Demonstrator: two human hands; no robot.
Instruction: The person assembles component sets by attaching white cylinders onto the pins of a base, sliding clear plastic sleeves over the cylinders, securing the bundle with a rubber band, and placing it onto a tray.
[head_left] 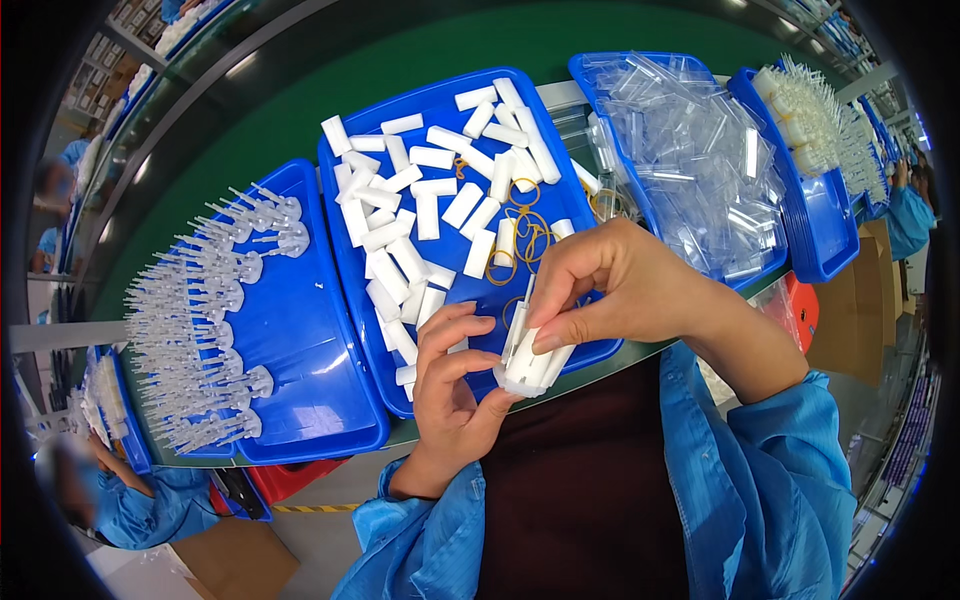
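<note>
My left hand (450,385) grips the translucent base of a white plastic assembly (527,362) between fingers and thumb, and my right hand (610,290) pinches its upper part. It is above the near rim of the middle blue tray (430,92), where white cylinders (432,157) lie loose among yellow rubber bands (537,238). Clear plastic pieces (690,160) are heaped to the right.

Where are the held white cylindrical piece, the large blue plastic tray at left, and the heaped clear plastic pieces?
Held white cylindrical piece (527,363): head view, curved side.
Large blue plastic tray (315,345): head view, bare floor.
Heaped clear plastic pieces (688,165): head view, heap's middle.
</note>
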